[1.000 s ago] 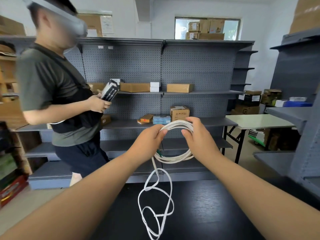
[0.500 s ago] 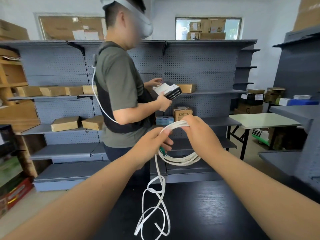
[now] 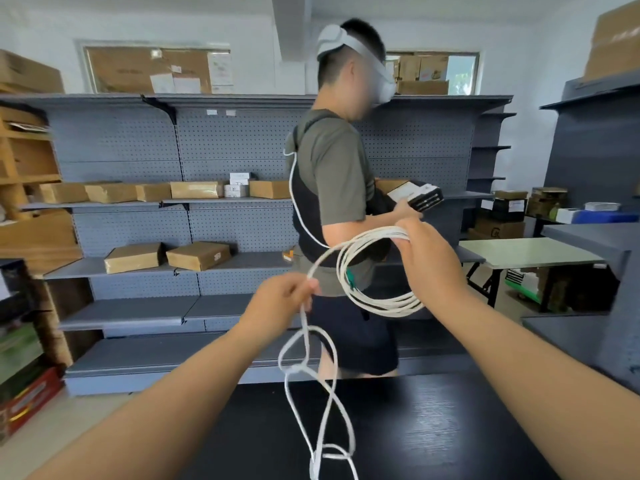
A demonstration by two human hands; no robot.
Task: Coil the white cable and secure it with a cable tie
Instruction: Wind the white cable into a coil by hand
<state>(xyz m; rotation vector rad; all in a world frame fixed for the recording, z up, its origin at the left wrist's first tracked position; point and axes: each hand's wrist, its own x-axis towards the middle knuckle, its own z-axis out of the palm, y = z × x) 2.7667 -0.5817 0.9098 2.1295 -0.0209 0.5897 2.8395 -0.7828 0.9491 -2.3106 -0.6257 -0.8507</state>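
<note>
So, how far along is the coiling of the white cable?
Partly done. Several loops of the white cable already hang as a coil from the right hand, which grips them. The left hand pinches the next stretch. Left to do: the long loose tail dangling over the black table must be wound in. No tie visibly binds the coil; a small green piece on it is unclear.
</note>
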